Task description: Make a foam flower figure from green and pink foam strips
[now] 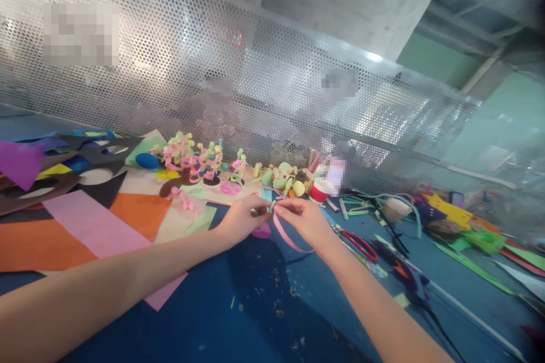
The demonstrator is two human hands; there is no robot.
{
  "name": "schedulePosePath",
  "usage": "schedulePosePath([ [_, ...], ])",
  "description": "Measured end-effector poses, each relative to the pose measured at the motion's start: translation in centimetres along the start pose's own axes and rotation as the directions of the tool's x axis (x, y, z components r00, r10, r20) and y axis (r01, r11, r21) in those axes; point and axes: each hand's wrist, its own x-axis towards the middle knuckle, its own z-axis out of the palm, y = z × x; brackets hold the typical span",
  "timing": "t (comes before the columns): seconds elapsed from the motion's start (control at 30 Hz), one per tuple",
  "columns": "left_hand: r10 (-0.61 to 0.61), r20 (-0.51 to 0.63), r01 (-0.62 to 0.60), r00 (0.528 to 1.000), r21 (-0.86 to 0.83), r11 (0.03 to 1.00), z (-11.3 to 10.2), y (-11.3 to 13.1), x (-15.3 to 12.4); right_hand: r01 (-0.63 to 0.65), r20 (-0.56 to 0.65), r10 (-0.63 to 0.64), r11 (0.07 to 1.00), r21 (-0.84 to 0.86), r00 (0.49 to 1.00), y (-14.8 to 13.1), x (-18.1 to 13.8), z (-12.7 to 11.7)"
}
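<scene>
Over the blue table my left hand (242,218) and my right hand (304,220) meet, fingertips almost touching. Thumb and forefinger of my left hand pinch a small green piece (271,206), too small to name surely. My right hand is closed on the upper end of a narrow pink strip (286,236), which curls down between the hands to the right. Beneath my left hand lies a magenta disc (261,231), partly covered. Beyond the hands, curly paper-like figures (193,159) in pink, yellow and green stand on coloured discs.
Coloured sheets, with a pink one (100,224) on top, spread across the left. Red-handled scissors (360,245) and a glue gun (404,275) with its cord lie right of my right forearm. A red-and-white cup (320,190) stands behind; a perforated metal screen (255,62) bounds the far side.
</scene>
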Motion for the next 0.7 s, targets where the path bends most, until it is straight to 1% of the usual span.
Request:
schedulePosePath([
  [0.13,0.009,0.006,-0.009,1.0,0.018,1.0,-0.1,0.0,0.0,0.024,-0.055,-0.027,0.998,-0.056,0.998,-0.3,-0.2,0.3],
  [0.27,0.021,0.037,-0.022,0.999,0.042,0.999,-0.2,0.3,0.0,0.038,-0.063,-0.043,0.996,-0.075,0.997,-0.4,-0.3,0.5],
  [0.43,0.024,0.032,-0.025,0.999,0.011,1.0,-0.2,0.5,0.0,0.042,-0.064,-0.045,0.998,-0.041,0.997,-0.3,-0.3,0.5],
  [0.57,-0.021,0.029,0.022,0.999,-0.059,0.998,0.0,0.3,0.0,0.04,-0.059,-0.04,0.999,0.002,0.997,0.3,-0.2,0.6],
  [0.7,-0.049,0.057,0.054,0.997,-0.099,0.994,0.0,0.2,0.1,0.033,-0.068,-0.03,0.998,0.056,0.997,1.2,-0.1,0.9],
])
